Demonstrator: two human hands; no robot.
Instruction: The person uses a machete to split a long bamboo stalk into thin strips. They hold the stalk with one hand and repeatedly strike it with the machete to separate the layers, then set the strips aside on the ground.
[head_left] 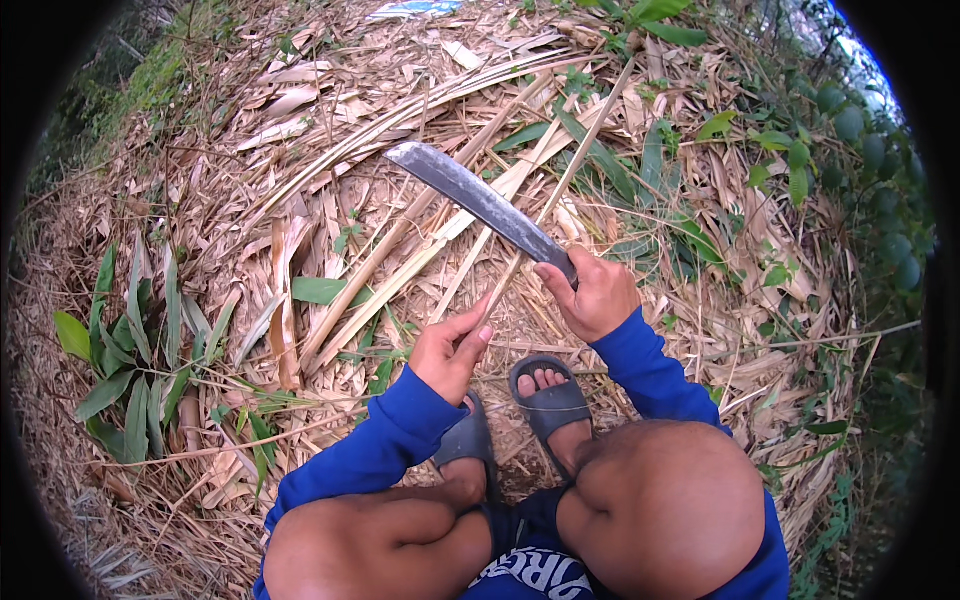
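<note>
My right hand [597,293] is wrapped round the near end of a machete [478,200]; the handle is mostly hidden in my fist. The dark, worn blade points away to the upper left. In my left hand [450,345], the thumb and fingers pinch the near end of a long, thin bamboo strip [575,160]. This strip slants up to the right and crosses beneath the blade. Whether the blade touches it I cannot tell. Several pale split strips [420,262] lie on the ground under the blade, running the same slanting way.
Dry leaves and husks [300,130] litter the ground. A leafy green plant [135,365] grows at the left, and bushes [880,200] stand along the right. My feet in dark slide sandals [552,405] are close below my hands, between my bent knees.
</note>
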